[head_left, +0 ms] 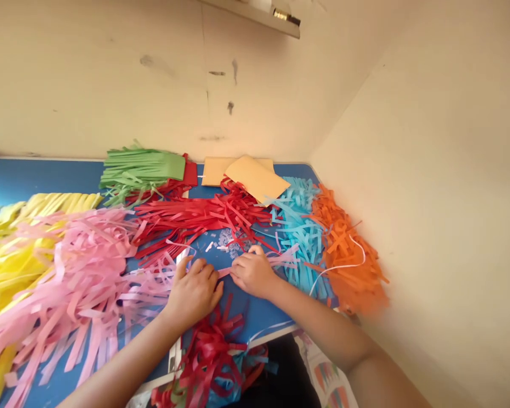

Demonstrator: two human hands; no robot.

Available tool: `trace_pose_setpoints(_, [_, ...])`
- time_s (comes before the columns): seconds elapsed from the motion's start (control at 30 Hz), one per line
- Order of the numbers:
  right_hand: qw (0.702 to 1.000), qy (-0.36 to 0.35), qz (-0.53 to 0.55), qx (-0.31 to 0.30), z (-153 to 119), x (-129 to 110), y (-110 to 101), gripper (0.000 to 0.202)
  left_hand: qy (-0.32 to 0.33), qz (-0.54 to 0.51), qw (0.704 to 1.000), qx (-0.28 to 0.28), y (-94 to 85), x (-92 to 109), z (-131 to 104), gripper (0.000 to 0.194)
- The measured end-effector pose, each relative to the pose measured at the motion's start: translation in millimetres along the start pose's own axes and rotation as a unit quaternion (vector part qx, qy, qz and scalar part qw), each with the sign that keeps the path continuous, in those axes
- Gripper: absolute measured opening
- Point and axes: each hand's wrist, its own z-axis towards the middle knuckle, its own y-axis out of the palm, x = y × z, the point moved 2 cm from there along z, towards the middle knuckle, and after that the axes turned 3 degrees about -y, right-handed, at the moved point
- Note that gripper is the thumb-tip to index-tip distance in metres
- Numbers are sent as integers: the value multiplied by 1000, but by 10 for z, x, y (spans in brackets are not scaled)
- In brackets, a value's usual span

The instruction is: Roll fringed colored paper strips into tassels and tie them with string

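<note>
A twisted length of pink-lilac tissue-paper fringe point(224, 272) runs between my two hands, just above the blue table point(259, 309). My left hand point(195, 290) has its fingers curled over one side of it, and loose lilac strips spread out to the left. Closed around the other side is my right hand point(254, 274), with lilac strip ends point(289, 258) sticking out beyond it. Both palms face down, so the fingertips are partly hidden. Small pale paper scraps point(232, 239) lie just beyond the hands.
Pink point(89, 243) and yellow fringe point(8, 266) cover the left side. Red point(195, 218), green point(142, 169), blue point(301, 226) and orange fringe point(348, 255) ring the back and right. Folded yellow-orange paper point(257, 178) lies by the wall. Red tassels point(212, 351) hang at the front edge. A white cord point(344, 265) crosses the orange.
</note>
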Motion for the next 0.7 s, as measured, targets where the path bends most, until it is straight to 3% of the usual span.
trace_pose_setpoints(0.1, [999,33,-1,5,18,-36,-46,9,-20,5,1000,11,34,11,-1,21])
trace_pose_setpoints(0.2, [999,22,-27,14,25,-164,-61,23,-26,4,1000,17,64,-16,-7,20])
trace_pose_setpoints(0.27, [999,24,-39,16,14,-190,-28,17,-28,0,999,19,78,-43,-22,19])
trace_pose_setpoints(0.5, [998,19,-3,56,-233,151,60,20,-6,-30,998,48,105,-206,-190,19])
trace_pose_setpoints(0.7, [987,119,90,51,-268,329,60,16,-8,-94,994,52,131,-326,-288,17])
